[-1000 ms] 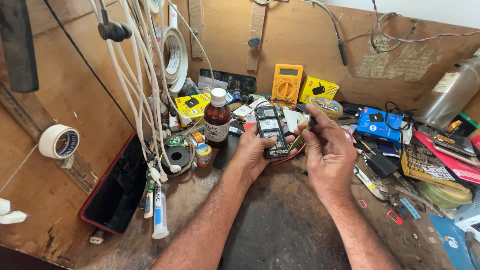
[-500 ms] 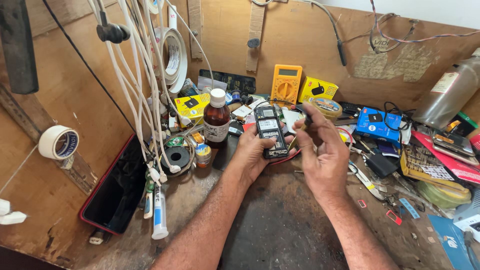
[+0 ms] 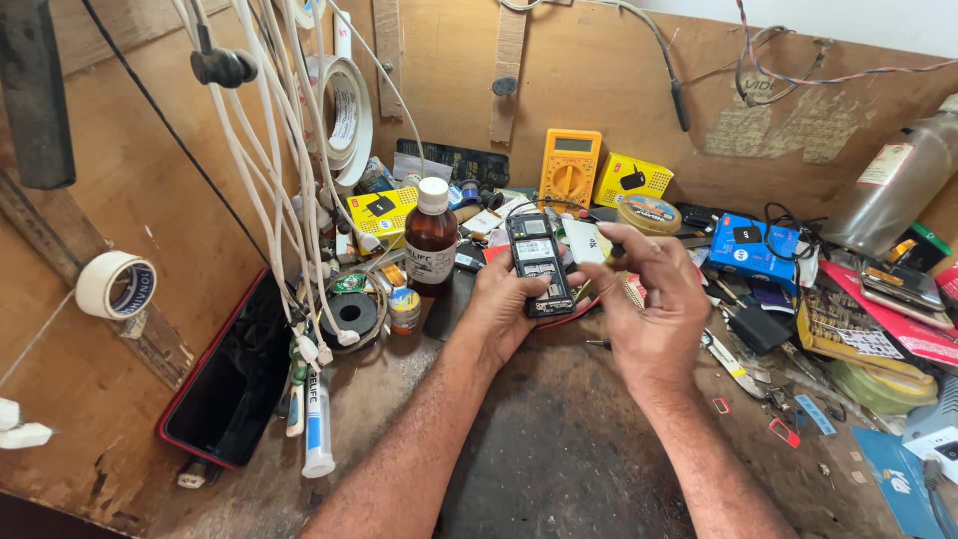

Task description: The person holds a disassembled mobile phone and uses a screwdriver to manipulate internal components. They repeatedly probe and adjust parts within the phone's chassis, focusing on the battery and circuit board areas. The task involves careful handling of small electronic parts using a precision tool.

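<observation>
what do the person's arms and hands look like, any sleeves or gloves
Both forearms are bare, with no sleeves in view. The left hand and right hand wear no gloves. No watch, bracelet or ring shows. The forearms are hairy.

Yellow boxes [image 3: 633, 179], perhaps blue box [image 3: 750, 246].

a black phone [image 3: 539, 262] is showing silver patches. a brown bottle [image 3: 430, 240] is wearing a white cap. a yellow meter [image 3: 570, 168] is standing by a yellow box [image 3: 633, 180]. a blue box [image 3: 750, 246] is showing white marks. white cables [image 3: 289, 180] are hanging.
</observation>
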